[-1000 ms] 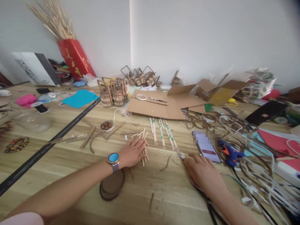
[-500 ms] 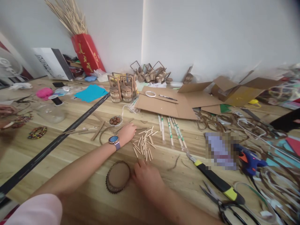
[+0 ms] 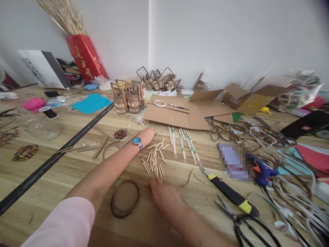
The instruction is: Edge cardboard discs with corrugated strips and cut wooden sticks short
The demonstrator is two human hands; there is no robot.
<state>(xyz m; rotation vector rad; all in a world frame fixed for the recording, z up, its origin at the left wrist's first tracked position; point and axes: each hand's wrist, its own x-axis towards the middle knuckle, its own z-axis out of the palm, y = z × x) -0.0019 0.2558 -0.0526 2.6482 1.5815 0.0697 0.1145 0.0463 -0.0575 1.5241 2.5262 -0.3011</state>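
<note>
My left hand (image 3: 148, 136), wearing a watch (image 3: 136, 141), reaches forward over the table between the small bowl of brown beads (image 3: 121, 134) and the cardboard. Its fingers are bent together; whatever they may hold is hidden. Just beyond a scatter of short pale wooden sticks (image 3: 155, 159), on the near side, rests my right hand (image 3: 164, 195). Its fingers point toward the sticks, partly spread, and nothing shows in them. Left of the right hand lies a round brown piece with a dark braided rim (image 3: 125, 198).
Scissors (image 3: 238, 218) and yellow-black cutters (image 3: 228, 190) lie at the right, near a blue glue gun (image 3: 264, 171) and coiled strips. Wrapped sticks (image 3: 189, 144) lie before flat cardboard (image 3: 169, 115). Small woven baskets (image 3: 127, 101) stand at the back. A black strip (image 3: 64, 151) crosses the left.
My left hand has moved forward and slightly right, away from the sticks. My right hand has drawn back a little from them. The view has shifted right; the other person's hand has left it.
</note>
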